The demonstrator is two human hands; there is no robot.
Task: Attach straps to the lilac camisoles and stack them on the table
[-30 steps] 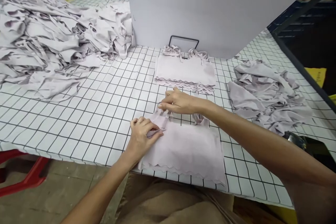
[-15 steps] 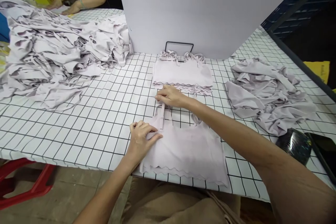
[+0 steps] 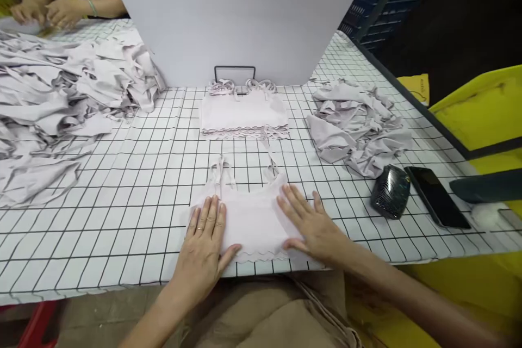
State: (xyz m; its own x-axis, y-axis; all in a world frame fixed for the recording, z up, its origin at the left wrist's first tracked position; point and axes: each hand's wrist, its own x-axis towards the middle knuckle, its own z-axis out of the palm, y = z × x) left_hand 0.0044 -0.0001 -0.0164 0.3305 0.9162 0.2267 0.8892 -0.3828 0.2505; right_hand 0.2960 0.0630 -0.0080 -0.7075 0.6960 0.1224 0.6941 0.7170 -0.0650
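A pale pinkish camisole top (image 3: 255,223) with thin straps and a scalloped hem lies flat at the table's front edge, straps pointing away from me. My left hand (image 3: 204,239) rests flat on its left side, fingers stretched out. On the right side my right hand (image 3: 312,225) lies with its fingers spread, pressing the cloth. Beyond the straps sits a neat stack of similar tops (image 3: 244,111), their straps coiled on the far side. Parts of the top under both palms are hidden.
A large heap of pale garments (image 3: 73,87) covers the left; a smaller pile (image 3: 359,125) lies right. A dark shiny rounded object (image 3: 390,191) and a phone (image 3: 437,197) are at the right. A white panel (image 3: 240,16) stands behind the stack. A co-worker's hands (image 3: 61,13) handle cloth far left.
My right hand has let go of the strap and come down onto the top's right side. My left hand has opened from its pinch to lie flat. The view has turned right.
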